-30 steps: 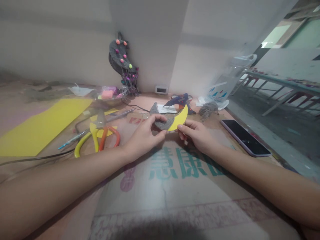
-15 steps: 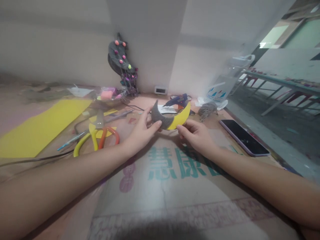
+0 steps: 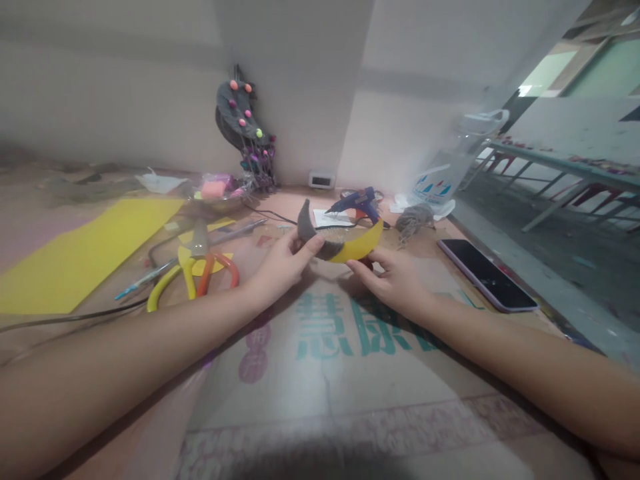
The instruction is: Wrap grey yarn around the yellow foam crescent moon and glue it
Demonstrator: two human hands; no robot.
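A crescent-shaped cutout (image 3: 361,245) is held up over the cardboard. Its right part is bare yellow, while dark grey yarn (image 3: 306,220) covers the left part. My left hand (image 3: 286,263) is closed on the grey part, thumb in front and fingers behind. At the lower edge of the yellow part, my right hand (image 3: 393,272) has its thumb and curled fingers against the crescent. Whether a yarn strand is also pinched there cannot be seen. A loose bundle of grey yarn (image 3: 415,219) lies beyond my right hand.
Behind the crescent lies a blue glue gun (image 3: 356,202). Left are scissors (image 3: 204,277), a pen (image 3: 145,280) and a yellow sheet (image 3: 85,260). Right are a phone (image 3: 487,275) and a clear bottle (image 3: 450,167). A decorated grey crescent (image 3: 237,117) hangs against the wall. Printed cardboard (image 3: 320,393) covers the front.
The crescent has tilted and spread slightly, its grey tip shifting left. My left hand moved a little left; my right thumb slid down to the crescent's lower edge.
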